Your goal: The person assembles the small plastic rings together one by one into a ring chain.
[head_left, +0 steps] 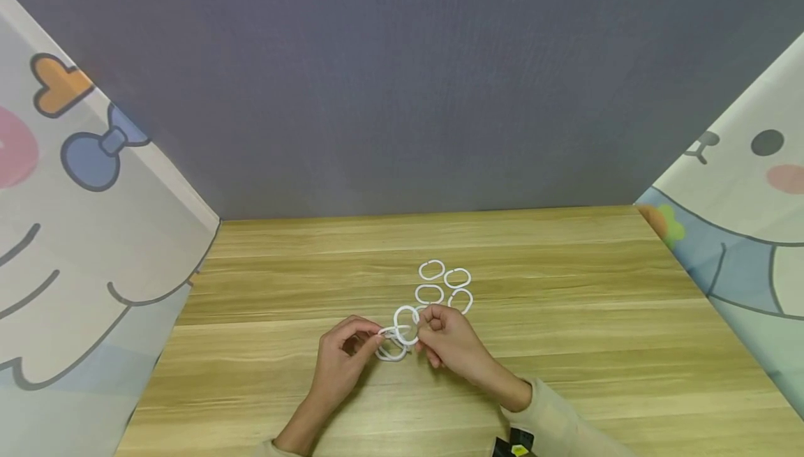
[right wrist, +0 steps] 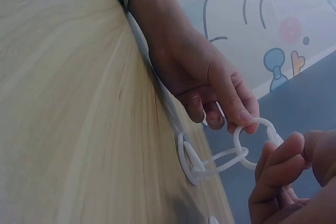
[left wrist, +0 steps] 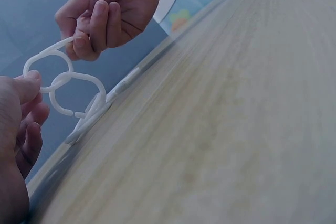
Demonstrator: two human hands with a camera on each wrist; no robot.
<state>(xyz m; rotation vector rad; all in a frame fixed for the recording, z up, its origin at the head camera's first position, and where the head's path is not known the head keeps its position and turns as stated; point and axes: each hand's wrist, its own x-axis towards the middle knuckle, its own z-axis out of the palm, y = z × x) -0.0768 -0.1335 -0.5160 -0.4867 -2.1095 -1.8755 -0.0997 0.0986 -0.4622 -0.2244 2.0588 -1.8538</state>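
In the head view my left hand (head_left: 339, 363) pinches a white plastic chain link (left wrist: 24, 65) between thumb and finger. My right hand (head_left: 455, 342) pinches another white link (head_left: 396, 320) against it; in the wrist views the two links meet between the hands. Hooked through the left-held link, a further link (left wrist: 104, 93) with a small gap in its side hangs down. Below it, more joined links (right wrist: 185, 161) reach the wooden table. My right fingers partly hide the right-held link.
Several loose white links (head_left: 472, 299) lie on the wooden table (head_left: 565, 282) just beyond my right hand. A grey panel (head_left: 402, 94) stands behind the table. Cartoon-printed panels (head_left: 157, 234) flank both sides. A black object (head_left: 514, 443) shows by the right sleeve.
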